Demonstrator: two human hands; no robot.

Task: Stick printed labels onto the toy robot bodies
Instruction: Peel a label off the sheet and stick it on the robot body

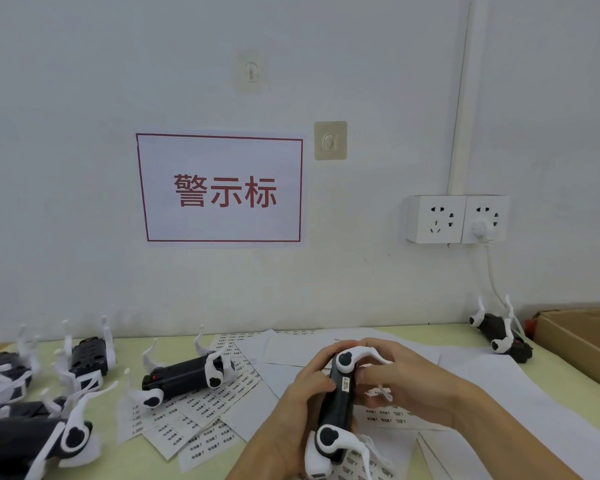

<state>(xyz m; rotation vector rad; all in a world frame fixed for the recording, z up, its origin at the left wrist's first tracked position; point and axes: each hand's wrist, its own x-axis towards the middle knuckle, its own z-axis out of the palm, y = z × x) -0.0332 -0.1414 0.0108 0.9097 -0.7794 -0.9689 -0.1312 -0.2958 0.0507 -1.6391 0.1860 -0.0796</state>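
While the left hand grips the toy robot, the right hand presses it.

The one camera sits on my head and looks forward and slightly down, so the white wall with its red-framed sign fills the upper frame. The yellow-green table runs across the lower part. My left hand and right hand come in close at the bottom edge, around the toy robot body. The wide lens bends the edges. No second view shares the scene.
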